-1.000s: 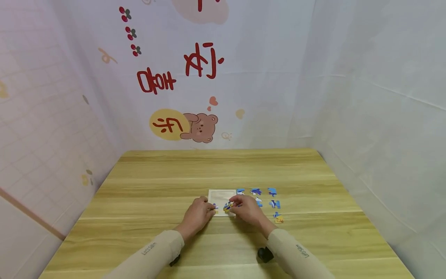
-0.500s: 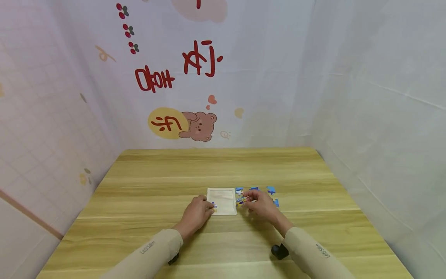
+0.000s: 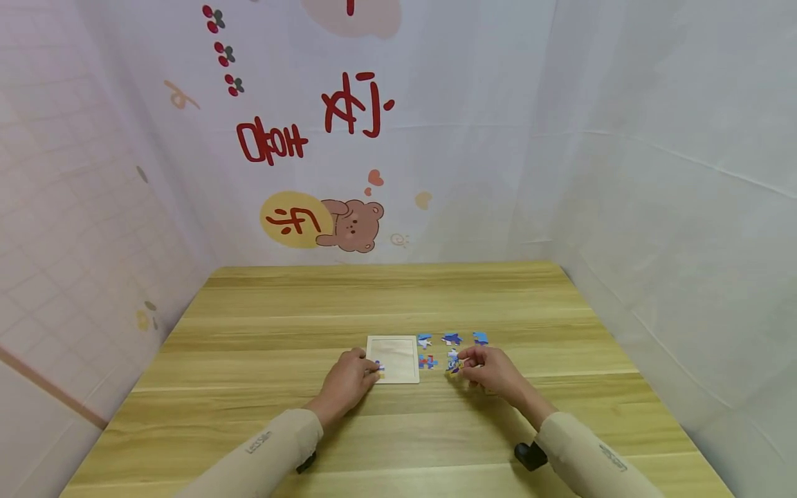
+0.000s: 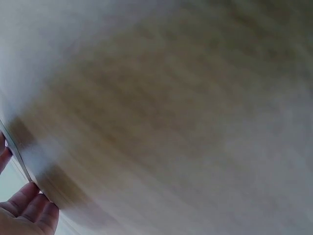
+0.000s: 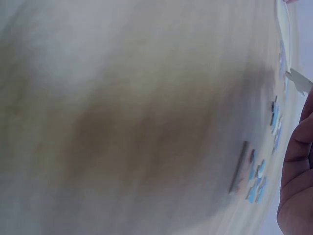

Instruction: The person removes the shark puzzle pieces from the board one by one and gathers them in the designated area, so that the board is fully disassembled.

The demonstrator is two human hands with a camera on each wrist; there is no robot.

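Note:
A pale wooden puzzle tray (image 3: 398, 361) lies on the table, with one blue, white and yellow jigsaw piece (image 3: 382, 375) in its near left corner. My left hand (image 3: 345, 379) grips the tray's left side, its thumb tip by that piece. In the left wrist view, fingers (image 4: 36, 205) meet the tray's edge. To the right of the tray, my right hand (image 3: 495, 370) pinches a yellow-and-blue jigsaw piece (image 3: 454, 369) by its side. The right wrist view catches this held piece (image 5: 299, 82) at the fingertips, tilted up off the table.
Loose blue pieces lie in rows right of the tray, among them a shark-like piece (image 3: 452, 339), a corner piece (image 3: 480, 338) and a red-and-blue piece (image 3: 427, 362). The right hand partly covers others. A white curtain (image 3: 473, 207) rises behind the wooden table (image 3: 299, 297).
My right hand has carried the yellow-and-blue jigsaw piece rightward, from over the tray to among the loose pieces. The left hand stays at the tray's left edge.

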